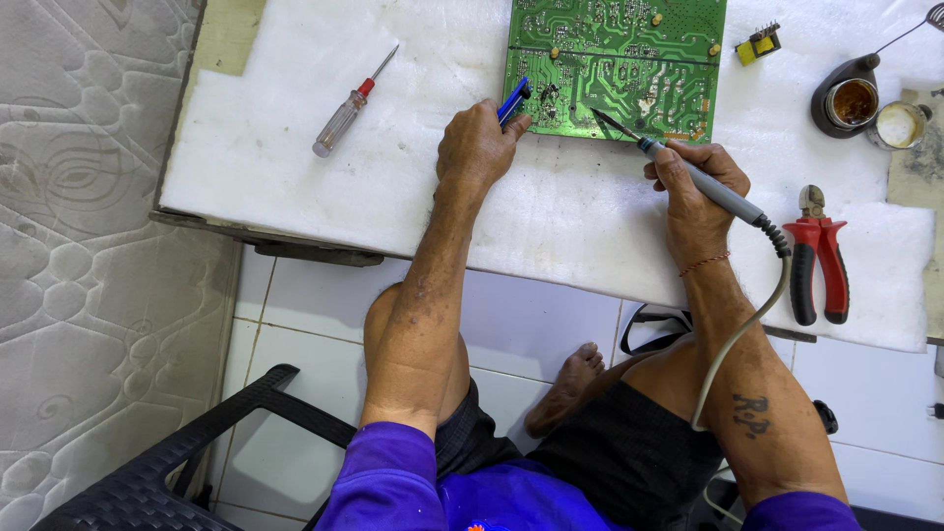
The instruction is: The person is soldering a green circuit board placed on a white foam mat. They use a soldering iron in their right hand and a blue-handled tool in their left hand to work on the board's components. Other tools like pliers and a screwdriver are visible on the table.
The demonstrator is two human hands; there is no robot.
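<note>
- Foam sheet, white and soft-looking [295,147], covers the tabletop across the upper half of the frame and carries everything else.
- Quilted grey mattress [88,246] stands along the left edge of the frame, beside the table.
- Green printed circuit board [615,64] lies flat at top centre, solder side up, its lower edge nearest the person.
- Left hand [477,147] rests on the foam at the board's lower left corner, fingers pinched around a blue pen-shaped tool [513,100] whose tip touches the board.
- Right hand [693,187], just right of centre, is closed around a grey-handled soldering iron [703,182]; its dark tip meets the board near the lower edge, and its grey cable trails down over the forearm.
- Red-handled pliers [819,256] lie on the foam at the right, just beside the right hand.
- Screwdriver with a clear handle and red collar [349,106] lies at upper left, well apart from both hands.
- Dark round pot of brown paste [848,101] and a small white-filled tin [900,125] sit touching at upper right.
- Small yellow-and-black component [759,44] lies just right of the board.
</note>
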